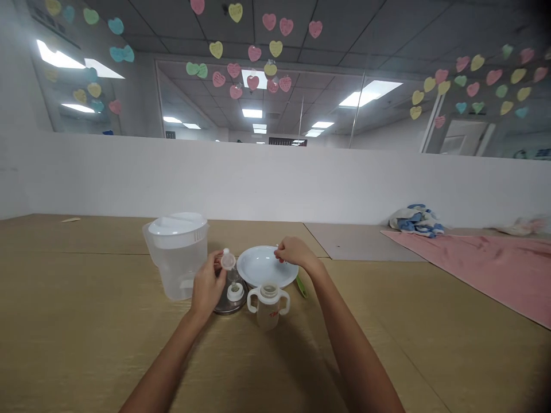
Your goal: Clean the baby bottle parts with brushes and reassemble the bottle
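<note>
Translucent cap [228,262], pinched in my left grip [208,288], could drop if I loosen; over the bowl [253,268], the right grip's [298,252] state I can't tell.

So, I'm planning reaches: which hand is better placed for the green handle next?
Likely the right hand: nearer the green handle, though whether it's free is unclear; the left hand holds a translucent piece.

No lettering is legible. The red print [274,314] on the translucent, two-handled plastic bottle [266,318] is too small to read; faint marks on the pink, heart-shaped notes [286,26] are likewise indecipherable.
</note>
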`<state>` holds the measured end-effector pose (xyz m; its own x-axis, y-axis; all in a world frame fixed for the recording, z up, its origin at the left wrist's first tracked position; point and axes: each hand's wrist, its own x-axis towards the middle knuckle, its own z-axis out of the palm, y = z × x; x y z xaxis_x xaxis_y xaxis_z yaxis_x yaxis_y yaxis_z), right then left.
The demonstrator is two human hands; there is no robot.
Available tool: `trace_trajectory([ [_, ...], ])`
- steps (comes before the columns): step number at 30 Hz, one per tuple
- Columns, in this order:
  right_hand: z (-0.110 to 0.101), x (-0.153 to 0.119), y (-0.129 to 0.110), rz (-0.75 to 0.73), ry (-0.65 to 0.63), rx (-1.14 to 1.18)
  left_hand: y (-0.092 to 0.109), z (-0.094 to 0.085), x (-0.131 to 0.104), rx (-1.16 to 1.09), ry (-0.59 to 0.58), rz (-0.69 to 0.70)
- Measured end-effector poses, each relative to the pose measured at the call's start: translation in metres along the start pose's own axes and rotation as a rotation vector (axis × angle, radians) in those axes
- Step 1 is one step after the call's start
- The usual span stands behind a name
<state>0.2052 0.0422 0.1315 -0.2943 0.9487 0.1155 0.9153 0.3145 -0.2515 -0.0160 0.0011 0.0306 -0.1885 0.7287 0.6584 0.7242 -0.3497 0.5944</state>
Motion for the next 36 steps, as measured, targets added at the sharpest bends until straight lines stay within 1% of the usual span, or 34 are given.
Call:
trace_trajectory([
  [2, -0.004, -0.004, 0.000, 0.009, 0.051, 0.031, 0.001, 0.003, 0.000, -0.110, 0.022, 0.086],
  [4, -0.008, -0.007, -0.002, 0.013, 0.101, 0.064, 0.001, 0.009, -0.003, -0.187, 0.012, 0.126],
  [8, -0.014, -0.014, -0.008, -0.013, 0.193, 0.111, 0.007, 0.026, -0.011, -0.292, -0.080, 0.134],
  [10, -0.017, -0.017, -0.014, -0.028, 0.285, 0.177, 0.012, 0.034, -0.013, -0.281, -0.123, 0.139],
  [12, -0.021, -0.019, -0.020, -0.043, 0.392, 0.335, 0.017, 0.041, -0.012, -0.234, -0.137, 0.151],
  [13, -0.022, -0.020, -0.023, -0.054, 0.425, 0.462, 0.019, 0.044, -0.011, -0.201, -0.135, 0.152],
  [14, -0.024, -0.022, -0.026, -0.068, 0.430, 0.619, 0.021, 0.047, -0.010, -0.165, -0.131, 0.148],
  [15, -0.025, -0.023, -0.028, -0.090, 0.401, 0.792, 0.023, 0.049, -0.009, -0.132, -0.125, 0.139],
  [17, -0.028, -0.025, -0.030, -0.158, 0.283, 1.123, 0.023, 0.055, -0.008, -0.082, -0.120, 0.125],
  [18, -0.029, -0.026, -0.029, -0.203, 0.217, 1.253, 0.022, 0.058, -0.008, -0.062, -0.120, 0.124],
  [20, -0.030, -0.026, -0.026, -0.311, 0.094, 1.419, 0.019, 0.062, -0.011, -0.024, -0.126, 0.138],
  [22, -0.031, -0.026, -0.022, -0.425, -0.005, 1.492, 0.015, 0.064, -0.014, 0.006, -0.144, 0.164],
  [24, -0.031, -0.025, -0.020, -0.493, -0.052, 1.505, 0.012, 0.064, -0.016, 0.010, -0.169, 0.192],
  [25, -0.031, -0.025, -0.020, -0.493, -0.037, 1.486, 0.011, 0.063, -0.017, 0.007, -0.180, 0.203],
  [27, -0.029, -0.026, -0.024, -0.428, 0.065, 1.388, 0.010, 0.061, -0.018, 0.012, -0.196, 0.215],
  [29, -0.026, -0.028, -0.030, -0.331, 0.203, 1.224, 0.010, 0.059, -0.019, 0.032, -0.201, 0.216],
  [31, -0.022, -0.031, -0.037, -0.265, 0.342, 1.049, 0.010, 0.059, -0.019, 0.053, -0.197, 0.215],
  [33, -0.018, -0.033, -0.044, -0.255, 0.447, 0.883, 0.008, 0.060, -0.020, 0.057, -0.191, 0.217],
  [36, -0.012, -0.033, -0.052, -0.283, 0.501, 0.632, 0.006, 0.063, -0.020, 0.018, -0.195, 0.219],
])
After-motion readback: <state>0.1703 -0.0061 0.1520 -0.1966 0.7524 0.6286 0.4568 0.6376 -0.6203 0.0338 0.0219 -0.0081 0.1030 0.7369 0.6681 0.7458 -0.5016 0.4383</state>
